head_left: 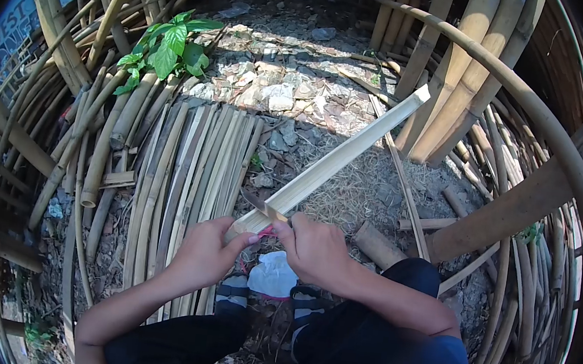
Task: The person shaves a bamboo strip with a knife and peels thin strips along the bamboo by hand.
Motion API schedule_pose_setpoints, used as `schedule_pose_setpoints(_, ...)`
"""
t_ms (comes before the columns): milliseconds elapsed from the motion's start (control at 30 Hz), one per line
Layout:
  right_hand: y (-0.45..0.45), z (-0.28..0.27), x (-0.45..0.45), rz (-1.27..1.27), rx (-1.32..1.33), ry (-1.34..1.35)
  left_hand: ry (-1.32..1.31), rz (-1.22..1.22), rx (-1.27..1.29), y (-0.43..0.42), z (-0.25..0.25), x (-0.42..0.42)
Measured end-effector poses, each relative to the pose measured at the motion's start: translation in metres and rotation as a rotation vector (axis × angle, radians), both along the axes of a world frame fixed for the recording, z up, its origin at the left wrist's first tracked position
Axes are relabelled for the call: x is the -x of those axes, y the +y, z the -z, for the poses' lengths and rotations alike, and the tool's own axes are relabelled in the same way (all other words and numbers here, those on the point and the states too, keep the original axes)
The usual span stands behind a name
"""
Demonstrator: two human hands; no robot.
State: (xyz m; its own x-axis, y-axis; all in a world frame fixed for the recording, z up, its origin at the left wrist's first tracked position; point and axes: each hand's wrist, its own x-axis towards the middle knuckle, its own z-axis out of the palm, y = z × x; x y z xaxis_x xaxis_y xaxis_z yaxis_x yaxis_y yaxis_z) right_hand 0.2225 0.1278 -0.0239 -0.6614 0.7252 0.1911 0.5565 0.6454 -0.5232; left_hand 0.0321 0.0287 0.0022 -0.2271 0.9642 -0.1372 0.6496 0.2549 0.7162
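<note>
My left hand (204, 252) is closed around the near end of a long pale split bamboo strip (343, 160), which slants up and away to the right. My right hand (320, 250) grips a knife (258, 204); its handle is mostly hidden by my fingers. The blade lies across the strip near its lower end, close to my left thumb. A bit of pink shows between my two hands. Below them, a white cloth-like piece (273, 274) lies on the ground between my feet.
Several split bamboo strips (196, 172) lie side by side at left. Thick bamboo poles (471, 66) stand at upper right, with a slanting one (518, 188) below. A leafy green plant (172, 45) grows at upper left. A short bamboo piece (379, 244) lies right of my hands.
</note>
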Motion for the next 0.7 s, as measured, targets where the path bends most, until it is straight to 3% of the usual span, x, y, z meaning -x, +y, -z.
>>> schedule_pose_setpoints(167, -0.001, 0.007, 0.007, -0.075, -0.193, 0.002, 0.107, -0.015, -0.011, 0.0, -0.012, -0.007)
schedule_pose_setpoints(333, 0.012, 0.014, 0.008, -0.075, -0.5, 0.087, 0.223, -0.003, -0.184, -0.002, -0.013, -0.009)
schedule_pose_setpoints(700, 0.033, 0.019, 0.002, -0.02, -0.602, 0.098, 0.291, -0.013, -0.239, -0.002, -0.017, -0.007)
